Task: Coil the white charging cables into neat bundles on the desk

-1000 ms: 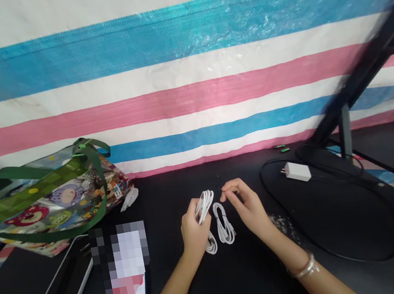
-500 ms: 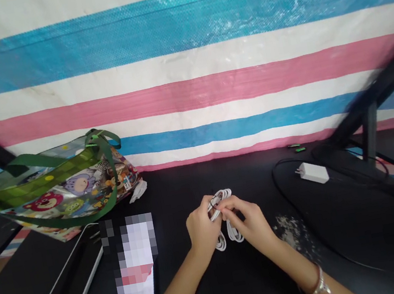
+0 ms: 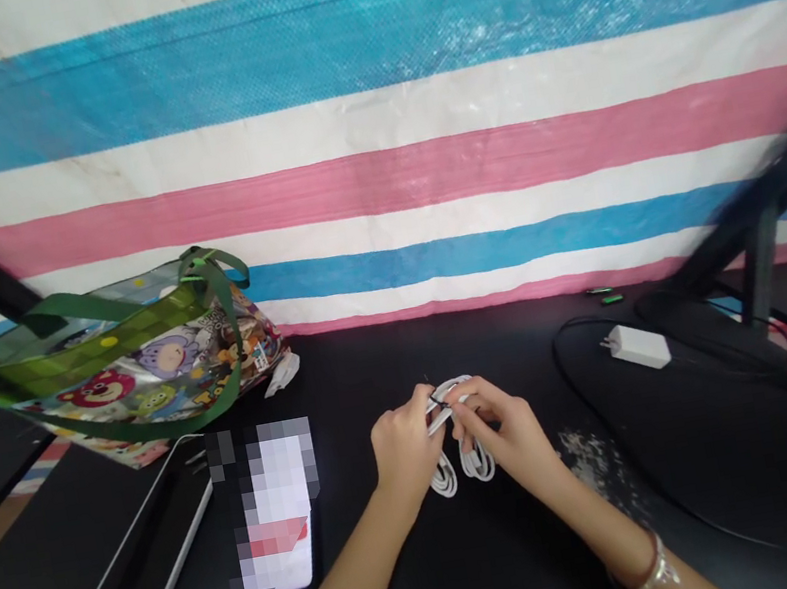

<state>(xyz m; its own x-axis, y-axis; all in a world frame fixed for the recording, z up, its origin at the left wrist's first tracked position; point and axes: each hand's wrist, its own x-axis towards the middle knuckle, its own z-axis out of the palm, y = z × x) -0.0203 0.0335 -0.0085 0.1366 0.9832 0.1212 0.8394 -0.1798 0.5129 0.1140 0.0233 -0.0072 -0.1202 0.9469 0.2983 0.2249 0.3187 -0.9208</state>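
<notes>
Striped tarpaulin point(image 3: 374, 186) in blue, white and pink hangs behind a black worktop point(image 3: 442, 570), and the work sits at its middle: a coiled white cable point(image 3: 442, 479) held just above the surface, its loop ends hanging below both hands. By the look of it, the coils are being gathered and fastened at the top. The left hand point(image 3: 401, 445) has its grip closed round the bundle, knuckles up and forearm reaching in from the near edge. The right hand point(image 3: 509, 431) meets it from the other side, fingertips pinched on the strands at the upper end, wrist bent inward, a bracelet point(image 3: 645, 575) on the forearm. Whatever comes next calls for a steady pinch so the loops do not spring apart. Off to the left lie a cartoon-print bag point(image 3: 123, 362) and a white-rimmed tablet point(image 3: 147, 536); to the right a white charger point(image 3: 638, 345) rests on a round black base point(image 3: 698, 464)
</notes>
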